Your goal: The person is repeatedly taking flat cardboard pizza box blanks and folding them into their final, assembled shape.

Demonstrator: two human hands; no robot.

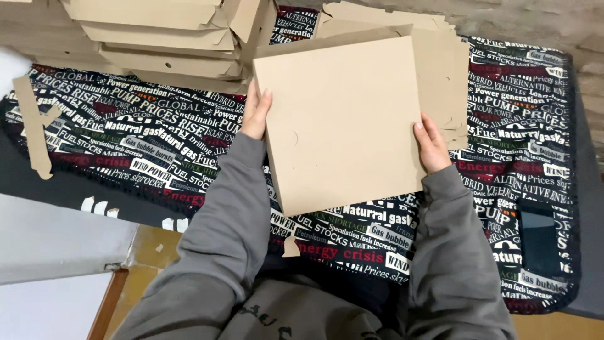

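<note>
Both my arms reach forward in grey sleeves, elbows bent and close to my body. My left hand (257, 113) is raised higher, palm turned inward, fingers stretched up and mostly hidden, thumb lying flat in front. My right hand (431, 146) sits lower and nearer me, fingers curled in a firm grip, knuckles outward. The hands are well apart, wrists nearly straight.
</note>
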